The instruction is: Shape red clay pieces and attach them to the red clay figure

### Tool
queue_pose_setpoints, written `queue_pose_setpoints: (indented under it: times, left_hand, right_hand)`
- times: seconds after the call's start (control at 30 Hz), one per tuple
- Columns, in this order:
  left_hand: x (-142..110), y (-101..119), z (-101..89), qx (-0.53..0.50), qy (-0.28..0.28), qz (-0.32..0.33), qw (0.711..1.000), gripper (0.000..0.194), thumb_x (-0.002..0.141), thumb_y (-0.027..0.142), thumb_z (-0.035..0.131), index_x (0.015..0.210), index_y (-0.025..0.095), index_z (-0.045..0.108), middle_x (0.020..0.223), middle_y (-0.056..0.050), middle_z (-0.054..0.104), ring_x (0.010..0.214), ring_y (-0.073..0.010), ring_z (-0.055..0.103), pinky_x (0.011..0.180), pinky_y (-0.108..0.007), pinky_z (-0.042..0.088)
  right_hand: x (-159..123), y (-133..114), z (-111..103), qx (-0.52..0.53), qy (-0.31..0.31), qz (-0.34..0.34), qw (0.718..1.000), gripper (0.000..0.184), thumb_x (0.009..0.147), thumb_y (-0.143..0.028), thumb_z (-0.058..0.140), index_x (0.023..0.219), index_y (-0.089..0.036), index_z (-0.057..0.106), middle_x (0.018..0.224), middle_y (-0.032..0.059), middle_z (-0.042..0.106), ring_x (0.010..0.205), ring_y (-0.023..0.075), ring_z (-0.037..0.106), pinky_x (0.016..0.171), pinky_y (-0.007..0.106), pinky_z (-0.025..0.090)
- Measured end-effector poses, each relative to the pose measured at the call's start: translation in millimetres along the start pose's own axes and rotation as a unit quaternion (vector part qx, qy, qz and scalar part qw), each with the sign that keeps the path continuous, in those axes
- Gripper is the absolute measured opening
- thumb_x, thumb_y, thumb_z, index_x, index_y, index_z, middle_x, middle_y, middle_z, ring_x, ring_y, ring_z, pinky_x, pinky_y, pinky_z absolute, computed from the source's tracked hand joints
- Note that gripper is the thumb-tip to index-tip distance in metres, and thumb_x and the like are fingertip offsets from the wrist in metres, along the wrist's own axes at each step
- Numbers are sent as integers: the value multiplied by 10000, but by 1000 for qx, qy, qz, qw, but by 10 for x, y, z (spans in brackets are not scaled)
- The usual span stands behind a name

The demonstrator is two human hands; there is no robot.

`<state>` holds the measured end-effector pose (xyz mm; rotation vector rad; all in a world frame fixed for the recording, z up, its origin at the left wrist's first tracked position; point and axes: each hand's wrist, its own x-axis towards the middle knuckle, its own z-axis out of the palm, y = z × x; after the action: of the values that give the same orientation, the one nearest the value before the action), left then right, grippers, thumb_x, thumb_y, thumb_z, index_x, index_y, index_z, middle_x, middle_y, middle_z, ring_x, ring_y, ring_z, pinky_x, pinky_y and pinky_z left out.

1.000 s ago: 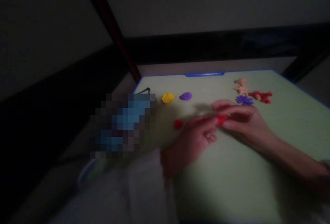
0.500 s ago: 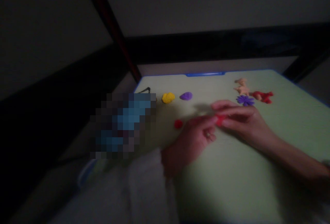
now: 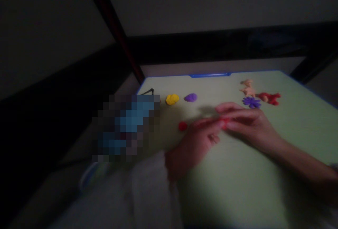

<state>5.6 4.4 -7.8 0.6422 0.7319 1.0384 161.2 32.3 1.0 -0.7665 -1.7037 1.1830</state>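
Note:
Between both hands, above the middle of the pale green table, is a small red piece of modelling clay [image 3: 225, 123]. My left hand [image 3: 196, 144] pinches its left side with thumb and forefinger, the other fingers curled in. From the right, my right hand [image 3: 246, 120] grips the same piece between thumb and fingers. Much of the clay is hidden by the fingertips, so its shape is unclear. A small round red lump of clay [image 3: 182, 126] lies on the table just left of my left hand.
Yellow clay [image 3: 172, 99] and a purple clay lump [image 3: 191, 97] lie farther back. At back right are peach clay shapes [image 3: 247, 90], a purple flower-like piece [image 3: 251, 102] and a red figure [image 3: 270, 98]. A blurred-out blue patch [image 3: 132, 120] covers the left side. The table [image 3: 237, 186] has blue edging.
The fingers of my left hand have shifted slightly on the red clay, the forefinger more bent over it. My right hand and the pieces on the table stay in place.

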Motion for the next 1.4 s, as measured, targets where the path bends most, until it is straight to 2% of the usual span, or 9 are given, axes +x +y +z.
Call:
queue_pose_setpoints:
  times: [0.1, 0.27, 0.47, 0.57, 0.67, 0.97, 1.13, 1.27, 1.4]
  left_hand:
    - [1, -14, -2, 23, 16, 12, 1000, 156, 666, 252, 678, 759, 150, 605, 644, 21, 491, 563, -62, 383, 529, -213, 269]
    - [11, 5, 16, -18, 20, 11, 1000, 150, 689, 237, 642, 627, 140, 546, 588, 41, 419, 538, -54, 348, 528, -214, 269]
    - [8, -4, -15, 22, 5, 13, 1000, 139, 708, 270, 643, 703, 144, 584, 609, 34, 448, 542, -57, 356, 526, -216, 274]
    - [20, 10, 11, -36, 17, 6, 999, 155, 688, 256, 658, 662, 142, 557, 627, 35, 449, 540, -50, 346, 515, -203, 277]
    - [33, 24, 35, -72, 32, 0, 997, 156, 677, 245, 664, 657, 144, 548, 638, 36, 454, 534, -45, 340, 509, -194, 280]
    - [27, 8, 19, -26, 23, 4, 999, 118, 716, 214, 630, 653, 136, 568, 611, 33, 449, 543, -53, 365, 531, -206, 292]
    - [20, 11, 32, -50, 17, -6, 999, 205, 732, 269, 622, 605, 139, 525, 583, 40, 429, 529, -52, 368, 545, -207, 305]
    - [23, 13, 37, -50, 35, -1, 998, 133, 697, 226, 655, 655, 136, 567, 620, 36, 453, 546, -49, 366, 547, -206, 299]
    - [35, 11, 30, -63, 10, -14, 998, 101, 673, 197, 670, 668, 138, 588, 638, 32, 466, 560, -49, 368, 533, -201, 282]
  right_hand:
    - [2, -3, 9, -15, 23, -21, 999, 220, 686, -159, 707, 853, -303, 718, 1044, 12, 642, 997, 168, 589, 799, 291, 522]
    - [3, -18, 26, -49, 37, -36, 997, 233, 669, -139, 718, 830, -307, 720, 1025, 5, 640, 993, 158, 582, 876, 314, 488]
    - [3, -21, 27, -48, 41, -29, 998, 240, 667, -160, 722, 855, -310, 716, 1056, 11, 629, 1025, 181, 565, 921, 367, 461]
    - [-1, -19, 18, -54, 53, -29, 997, 211, 669, -166, 722, 830, -302, 720, 1085, 16, 613, 1047, 189, 553, 950, 370, 436]
    - [-6, -17, 8, -64, 46, -25, 997, 186, 697, -170, 699, 820, -308, 721, 1091, 11, 613, 1043, 186, 553, 946, 366, 437]
    - [-13, 2, 16, -74, 65, -66, 993, 246, 652, -209, 742, 866, -327, 712, 1122, 13, 572, 1091, 203, 507, 977, 387, 390]
    - [-12, 1, 13, -101, 52, -65, 991, 222, 687, -198, 714, 869, -325, 715, 1108, 16, 575, 1056, 202, 523, 963, 389, 398]
    - [-11, -5, 14, -104, 47, -70, 991, 240, 693, -229, 710, 909, -333, 707, 1118, 21, 573, 1072, 215, 515, 963, 406, 395]
    - [-7, 3, 15, -109, 73, -99, 986, 259, 635, -247, 758, 870, -346, 710, 1073, 18, 579, 1058, 224, 510, 946, 408, 400]
